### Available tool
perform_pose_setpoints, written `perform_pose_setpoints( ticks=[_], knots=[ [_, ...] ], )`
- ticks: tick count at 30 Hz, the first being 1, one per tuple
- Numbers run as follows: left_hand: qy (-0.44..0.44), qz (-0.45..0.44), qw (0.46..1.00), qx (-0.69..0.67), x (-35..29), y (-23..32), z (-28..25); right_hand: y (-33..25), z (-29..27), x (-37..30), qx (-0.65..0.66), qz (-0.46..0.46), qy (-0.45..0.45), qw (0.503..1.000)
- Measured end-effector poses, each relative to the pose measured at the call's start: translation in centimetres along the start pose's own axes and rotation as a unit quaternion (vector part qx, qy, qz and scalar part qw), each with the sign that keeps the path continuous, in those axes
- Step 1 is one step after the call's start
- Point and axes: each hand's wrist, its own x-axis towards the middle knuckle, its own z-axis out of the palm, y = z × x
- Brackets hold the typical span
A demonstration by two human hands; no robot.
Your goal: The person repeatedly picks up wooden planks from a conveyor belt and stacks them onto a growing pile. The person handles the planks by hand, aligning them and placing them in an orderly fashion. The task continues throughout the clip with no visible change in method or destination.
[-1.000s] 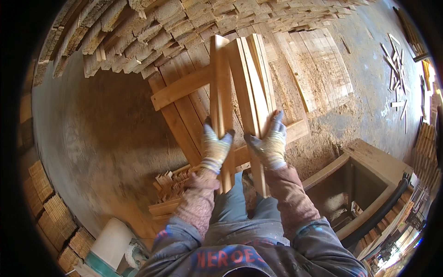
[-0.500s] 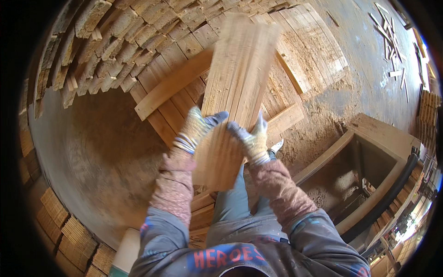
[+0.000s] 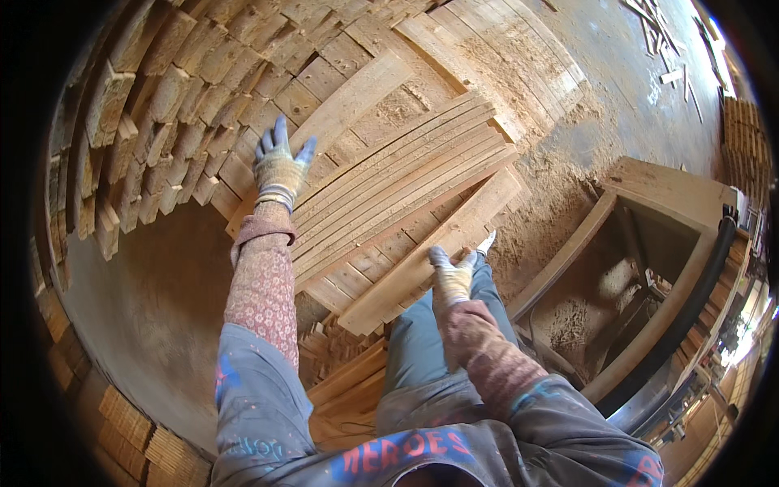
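Observation:
A row of several narrow wooden boards [image 3: 398,183] lies side by side, slanting up to the right, on a wooden pallet-like layer of planks [image 3: 369,261]. To its left, my left hand [image 3: 280,169], in a light work glove with grey-blue fingertips, is open with fingers spread over a wider loose plank [image 3: 353,101]. Whether it touches that plank I cannot tell. My right hand [image 3: 453,276], in a matching glove, is by the near edge of another plank [image 3: 434,247]. Its thumb and fingers are apart and it grips nothing visible.
Stacked timber [image 3: 162,97] shows its rough ends at the upper left. On the right stands a wooden-framed open bin [image 3: 560,260] beside a thick black hose [image 3: 677,333]. Sawdust [image 3: 560,191] covers the floor near the planks, and scrap sticks [image 3: 669,77] lie farther off.
The bundle of boards, earlier held up between both hands, now lies slanted on the planks. Both hands have let go; the left moved up and left, the right moved down.

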Motion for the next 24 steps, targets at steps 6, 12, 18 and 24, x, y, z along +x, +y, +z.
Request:
perform_pose_setpoints(
  ticks=[6, 12, 18, 24],
  knots=[
    [-0.147, -0.012, 0.989, -0.029, -2.1, 4.3, -2.5, -4.8, 3.9, -0.7, 0.021, -0.053, 0.028, 0.998],
    [-0.305, 0.022, 0.928, -0.212, -1.8, 3.6, -4.1, -4.7, 2.7, -2.0, 0.171, -0.108, -0.140, 0.969],
    [-0.278, 0.016, 0.934, -0.224, -2.6, 4.4, -2.4, -4.8, 7.9, -2.3, 0.161, -0.097, -0.126, 0.974],
    [-0.252, 0.043, 0.909, -0.330, -9.8, 6.8, -2.1, -7.7, -1.6, -5.7, 0.013, -0.085, -0.171, 0.982]
  ],
)
